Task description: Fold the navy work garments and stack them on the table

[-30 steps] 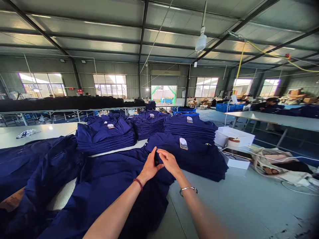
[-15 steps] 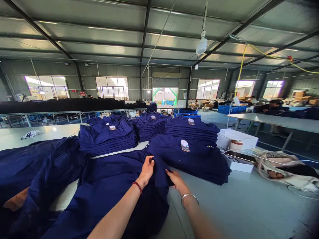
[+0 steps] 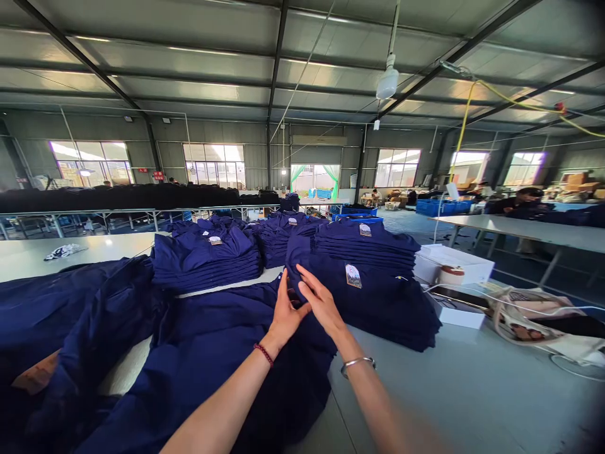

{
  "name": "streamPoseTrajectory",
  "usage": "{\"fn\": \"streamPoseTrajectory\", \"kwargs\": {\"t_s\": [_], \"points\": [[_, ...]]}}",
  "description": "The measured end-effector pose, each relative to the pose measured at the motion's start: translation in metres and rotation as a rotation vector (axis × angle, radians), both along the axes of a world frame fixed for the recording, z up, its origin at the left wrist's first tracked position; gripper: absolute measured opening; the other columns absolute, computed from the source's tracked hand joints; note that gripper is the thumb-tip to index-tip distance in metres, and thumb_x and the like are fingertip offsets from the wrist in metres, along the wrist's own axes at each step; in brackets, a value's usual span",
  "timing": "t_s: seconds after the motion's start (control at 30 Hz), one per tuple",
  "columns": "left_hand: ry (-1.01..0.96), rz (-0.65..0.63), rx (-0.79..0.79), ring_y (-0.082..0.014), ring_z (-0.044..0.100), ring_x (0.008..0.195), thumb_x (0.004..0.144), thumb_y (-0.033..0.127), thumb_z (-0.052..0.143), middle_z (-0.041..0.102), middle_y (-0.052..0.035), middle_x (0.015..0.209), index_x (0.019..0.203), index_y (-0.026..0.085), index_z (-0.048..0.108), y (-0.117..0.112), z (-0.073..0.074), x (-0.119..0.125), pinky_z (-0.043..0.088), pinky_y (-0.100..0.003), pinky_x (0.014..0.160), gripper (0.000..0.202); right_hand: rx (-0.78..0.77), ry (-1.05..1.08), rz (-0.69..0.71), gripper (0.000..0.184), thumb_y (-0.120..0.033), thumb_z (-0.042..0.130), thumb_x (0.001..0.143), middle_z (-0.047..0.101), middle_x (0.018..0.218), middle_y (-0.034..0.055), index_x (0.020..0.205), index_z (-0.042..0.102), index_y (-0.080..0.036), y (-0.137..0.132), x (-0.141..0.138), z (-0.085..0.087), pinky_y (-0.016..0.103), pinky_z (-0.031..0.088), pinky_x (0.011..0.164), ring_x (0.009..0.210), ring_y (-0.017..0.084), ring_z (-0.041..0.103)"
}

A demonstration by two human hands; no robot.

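Left hand and right hand sit half-open on a spread navy garment, grip unclear, while folded, tagged stacks lie finished beyond.

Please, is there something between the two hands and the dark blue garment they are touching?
Nothing visible stands in the way. The left hand and the right hand both rest directly against the navy garment, with no object between them and the cloth.
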State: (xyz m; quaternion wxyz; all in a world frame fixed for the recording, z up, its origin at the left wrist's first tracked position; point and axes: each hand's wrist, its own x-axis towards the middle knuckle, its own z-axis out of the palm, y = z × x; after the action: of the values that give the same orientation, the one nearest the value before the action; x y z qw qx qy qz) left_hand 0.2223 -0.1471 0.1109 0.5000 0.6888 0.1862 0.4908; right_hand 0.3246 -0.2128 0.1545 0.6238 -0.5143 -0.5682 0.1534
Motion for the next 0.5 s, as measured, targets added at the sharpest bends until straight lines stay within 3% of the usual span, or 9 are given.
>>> {"fn": "streamPoseTrajectory", "kwargs": {"t_s": [0.1, 0.23, 0.37, 0.5], "points": [[-0.090, 0.057, -0.110, -0.0201, 0.062, 0.106, 0.086, 0.050, 0.066, 0.060, -0.0103, 0.129, 0.152, 0.025, 0.033, 0.012, 0.003, -0.013, 0.051, -0.035, 0.094, 0.078, -0.064, -0.023, 0.025, 0.069, -0.053, 0.061, 0.085, 0.048, 0.151, 0.0030, 0.148, 0.042, -0.032, -0.006, -0.008, -0.015, 0.041, 0.030, 0.119, 0.140, 0.021, 0.042], [-0.141, 0.045, -0.239, -0.0156, 0.065, 0.085, 0.083, 0.059, 0.064, 0.068, -0.0054, 0.105, 0.149, 0.024, 0.039, 0.027, 0.009, -0.038, 0.056, -0.030, 0.077, 0.078, -0.207, -0.157, 0.076, 0.095, -0.042, 0.072, 0.075, 0.028, 0.162, 0.0031, 0.156, 0.022, -0.031, -0.009, -0.018, -0.045, 0.042, 0.020, 0.123, 0.148, 0.020, 0.027], [-0.144, -0.035, -0.350, -0.0199, 0.066, 0.103, 0.075, 0.050, 0.079, 0.069, -0.0084, 0.115, 0.142, 0.025, 0.048, 0.024, 0.009, -0.057, 0.053, -0.032, 0.090, 0.078, -0.266, -0.271, 0.113, 0.091, -0.031, 0.061, 0.080, 0.015, 0.165, 0.0015, 0.158, 0.012, -0.031, -0.001, -0.042, -0.066, 0.043, 0.013, 0.124, 0.152, 0.017, 0.013], [-0.225, -0.016, -0.375, -0.0235, 0.063, 0.113, 0.066, 0.043, 0.086, 0.070, -0.0113, 0.121, 0.119, 0.019, 0.064, 0.019, -0.003, -0.066, 0.045, -0.037, 0.104, 0.062, -0.293, -0.430, 0.135, 0.099, -0.027, 0.065, 0.075, 0.014, 0.166, 0.0022, 0.158, 0.012, -0.030, 0.006, -0.065, -0.066, 0.046, 0.010, 0.124, 0.153, 0.019, 0.006]]}}
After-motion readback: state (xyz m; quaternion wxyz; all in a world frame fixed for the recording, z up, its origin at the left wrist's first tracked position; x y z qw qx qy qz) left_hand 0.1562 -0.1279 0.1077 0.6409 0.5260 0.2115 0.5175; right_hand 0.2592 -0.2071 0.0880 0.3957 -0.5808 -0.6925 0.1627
